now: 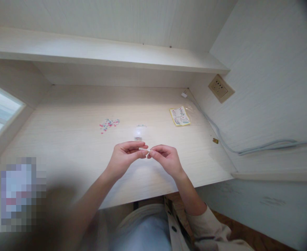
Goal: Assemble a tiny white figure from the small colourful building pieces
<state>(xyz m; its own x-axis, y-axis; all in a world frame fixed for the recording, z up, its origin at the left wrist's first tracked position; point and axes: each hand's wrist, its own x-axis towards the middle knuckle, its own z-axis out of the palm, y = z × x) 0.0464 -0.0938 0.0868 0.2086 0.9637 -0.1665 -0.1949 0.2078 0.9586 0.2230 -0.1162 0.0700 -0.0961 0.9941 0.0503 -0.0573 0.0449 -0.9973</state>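
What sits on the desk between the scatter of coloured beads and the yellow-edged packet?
Head view: one small clear item, too blurred to identify, lies on the desk between beads and packet.

Cream long sleeve [211, 225]; dark buttons [173, 229] down cream front.

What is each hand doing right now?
Left hand: closed, pinching a small white piece.
Right hand: closed, pinching its other end.

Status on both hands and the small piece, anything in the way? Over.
Pinched between left hand and right hand: small white piece, held above desk. Farther back: coloured beads, packet, apart from hands.
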